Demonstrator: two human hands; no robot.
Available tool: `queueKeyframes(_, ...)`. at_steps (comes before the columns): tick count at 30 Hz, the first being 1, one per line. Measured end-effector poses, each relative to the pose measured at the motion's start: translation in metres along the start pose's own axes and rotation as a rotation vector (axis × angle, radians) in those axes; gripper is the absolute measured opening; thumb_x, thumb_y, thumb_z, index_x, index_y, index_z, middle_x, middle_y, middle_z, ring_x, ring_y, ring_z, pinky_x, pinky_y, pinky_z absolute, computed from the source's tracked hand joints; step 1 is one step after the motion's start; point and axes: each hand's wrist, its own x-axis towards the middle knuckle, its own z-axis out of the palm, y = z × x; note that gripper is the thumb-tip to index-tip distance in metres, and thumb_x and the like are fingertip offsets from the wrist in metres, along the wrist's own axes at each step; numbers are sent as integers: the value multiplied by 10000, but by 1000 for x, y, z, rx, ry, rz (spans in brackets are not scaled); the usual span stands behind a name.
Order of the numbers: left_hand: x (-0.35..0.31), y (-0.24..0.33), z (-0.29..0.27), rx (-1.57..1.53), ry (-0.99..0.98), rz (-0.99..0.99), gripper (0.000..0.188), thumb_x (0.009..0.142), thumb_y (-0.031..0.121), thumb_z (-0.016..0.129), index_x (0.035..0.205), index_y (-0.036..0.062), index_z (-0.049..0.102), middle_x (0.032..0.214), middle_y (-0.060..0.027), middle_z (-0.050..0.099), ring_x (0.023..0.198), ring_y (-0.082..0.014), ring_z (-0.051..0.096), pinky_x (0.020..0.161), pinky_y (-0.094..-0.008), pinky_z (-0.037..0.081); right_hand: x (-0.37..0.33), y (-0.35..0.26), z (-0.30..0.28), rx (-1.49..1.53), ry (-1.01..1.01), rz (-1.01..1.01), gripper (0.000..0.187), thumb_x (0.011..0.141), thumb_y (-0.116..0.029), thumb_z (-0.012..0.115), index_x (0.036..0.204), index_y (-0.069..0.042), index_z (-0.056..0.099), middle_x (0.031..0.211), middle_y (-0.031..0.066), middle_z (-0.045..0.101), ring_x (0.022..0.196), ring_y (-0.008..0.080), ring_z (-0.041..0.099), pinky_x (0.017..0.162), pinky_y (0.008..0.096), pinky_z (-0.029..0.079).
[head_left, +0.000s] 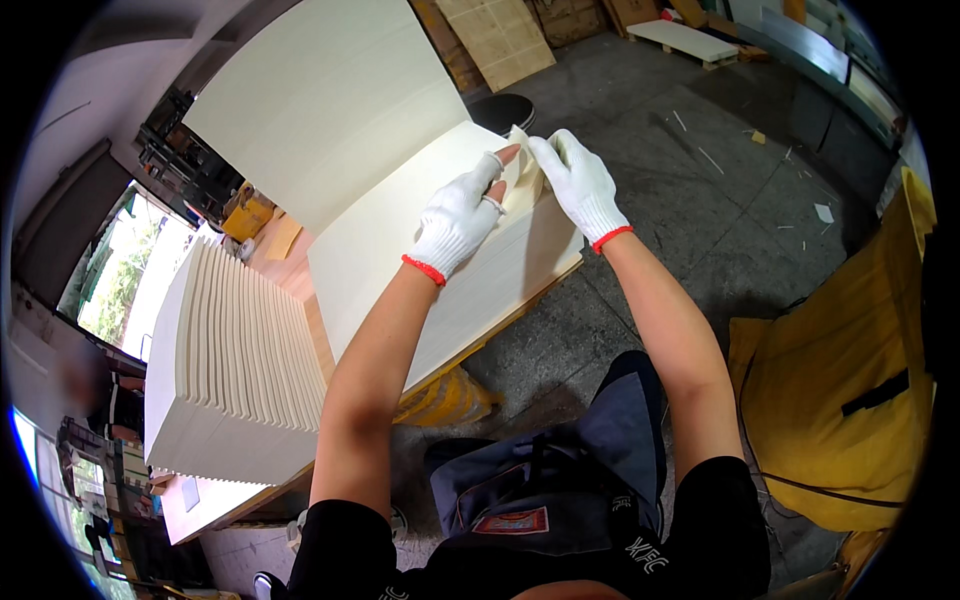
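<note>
My left hand (462, 212), thumb and finger apart, right hand (578, 185), grip unclear to me, paper stack (385, 250), far-right corner, pale-lettered black shirt (715, 520)

we have the left grip (455, 215) and right grip (580, 185) at the far right corner of the stack (370, 250), on the table (295, 272). left of both grips is the pile (240, 350); beyond and left, the standing panel (330, 100); right and nearer us, the cloth (840, 420).

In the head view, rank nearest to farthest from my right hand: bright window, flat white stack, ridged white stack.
1. Flat white stack: close beside the right hand.
2. Ridged white stack: left of that.
3. Bright window: farther left.
</note>
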Motion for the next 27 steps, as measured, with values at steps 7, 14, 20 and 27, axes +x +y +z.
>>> queueKeyframes(7, 3, 7, -1, 127, -82, -39, 306, 933, 289, 681, 1206, 151, 674, 1068, -144, 710, 967, -264, 678, 852, -374, 519, 1, 6, 3, -26, 38, -6, 499, 997, -532, 458, 1061, -66, 624, 927, 257, 697, 911, 456, 664, 787, 528, 492)
queueKeyframes(14, 3, 7, -1, 128, -67, -51, 349, 901, 335, 733, 1194, 154, 673, 1049, -131, 715, 932, -254, 685, 836, -381, 525, 1, 5, 2, -29, 26, 9, 499, 995, -535, 461, 1062, -70, 627, 923, 254, 697, 912, 454, 664, 787, 524, 493)
queueKeyframes(20, 0, 14, -5, 36, -81, -70, 297, 959, 262, 632, 1236, 159, 662, 1042, -137, 713, 927, -267, 683, 841, -375, 522, -1, 3, -1, 59, 12, 22, 513, 992, -543, 464, 1046, -57, 622, 915, 254, 696, 905, 451, 668, 782, 521, 494)
queueKeyframes(27, 5, 5, -3, 82, -80, -18, 274, 977, 209, 574, 1231, 146, 654, 1094, -149, 714, 1019, -301, 675, 890, -376, 513, 0, 6, 3, 13, 49, 30, 490, 986, -531, 490, 1021, -61, 621, 907, 222, 693, 889, 412, 665, 779, 482, 489)
